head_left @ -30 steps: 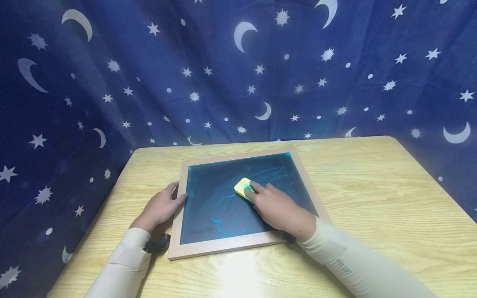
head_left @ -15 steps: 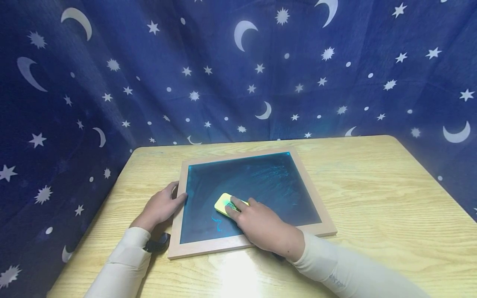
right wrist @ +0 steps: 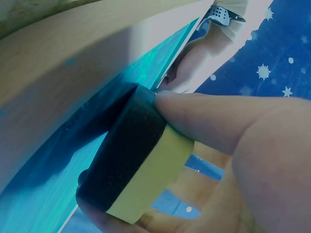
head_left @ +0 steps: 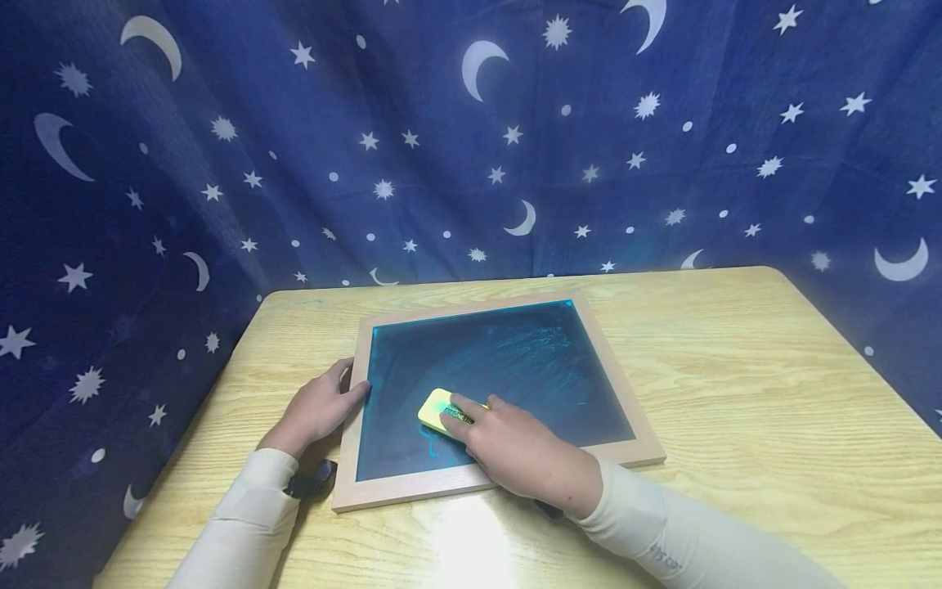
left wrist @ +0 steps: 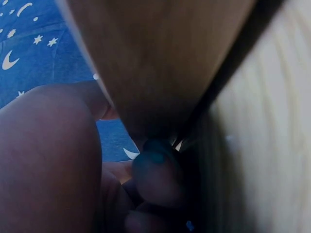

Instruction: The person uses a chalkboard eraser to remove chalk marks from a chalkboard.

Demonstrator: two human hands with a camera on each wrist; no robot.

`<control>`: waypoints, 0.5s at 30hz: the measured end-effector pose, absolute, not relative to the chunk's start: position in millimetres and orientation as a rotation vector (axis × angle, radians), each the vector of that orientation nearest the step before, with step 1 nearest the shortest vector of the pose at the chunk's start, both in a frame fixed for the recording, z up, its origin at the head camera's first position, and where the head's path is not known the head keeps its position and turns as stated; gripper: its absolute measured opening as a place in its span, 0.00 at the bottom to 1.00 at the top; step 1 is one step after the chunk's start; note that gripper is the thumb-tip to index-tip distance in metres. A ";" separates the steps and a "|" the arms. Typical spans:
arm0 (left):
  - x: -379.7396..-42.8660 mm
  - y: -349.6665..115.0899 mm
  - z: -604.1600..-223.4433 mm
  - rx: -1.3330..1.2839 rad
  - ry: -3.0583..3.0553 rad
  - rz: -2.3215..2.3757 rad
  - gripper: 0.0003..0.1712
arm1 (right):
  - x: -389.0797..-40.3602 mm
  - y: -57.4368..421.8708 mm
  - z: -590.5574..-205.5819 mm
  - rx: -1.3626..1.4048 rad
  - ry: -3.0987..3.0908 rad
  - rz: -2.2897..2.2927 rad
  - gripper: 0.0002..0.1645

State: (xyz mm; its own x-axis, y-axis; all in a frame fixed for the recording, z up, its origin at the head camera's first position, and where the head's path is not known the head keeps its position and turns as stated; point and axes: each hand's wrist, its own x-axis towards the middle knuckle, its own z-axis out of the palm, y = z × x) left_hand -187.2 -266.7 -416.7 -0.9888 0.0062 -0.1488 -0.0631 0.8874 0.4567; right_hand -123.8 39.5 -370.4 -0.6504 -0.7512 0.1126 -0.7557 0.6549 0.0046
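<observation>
A wood-framed chalkboard (head_left: 615, 376) lies on the table in the head view, smeared with blue chalk at its upper right. My left hand (head_left: 316, 409) holds its left side, thumb over the frame and fingers at the outer edge. In my right hand (head_left: 526, 451) is a yellow board eraser (head_left: 436, 406) with lettering on top, held against the lower left of the board. The right wrist view shows the dark felt side of the eraser, pinched between thumb and fingers. A short blue chalk squiggle (head_left: 432, 447) shows just below the eraser.
The wooden table (head_left: 736, 393) extends to the right of the board. A dark blue curtain (head_left: 441, 98) with moons and stars hangs behind and along the left. A black wrist strap (head_left: 311, 483) sits on the left wrist near the board's corner.
My right hand has moved the eraser from the board's middle down and left, wiping away most of the curved blue lines there. The left hand has stayed on the frame.
</observation>
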 end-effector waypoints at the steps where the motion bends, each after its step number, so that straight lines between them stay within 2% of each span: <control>1: -187.3 -266.5 -416.8 -0.046 2.907 0.711 0.41 | -124.3 39.9 -370.5 1.258 -2.772 0.072 0.25; 15: -189.1 -266.5 -418.7 -0.039 2.913 0.705 0.41 | -136.8 58.9 -367.7 1.129 -2.893 0.122 0.27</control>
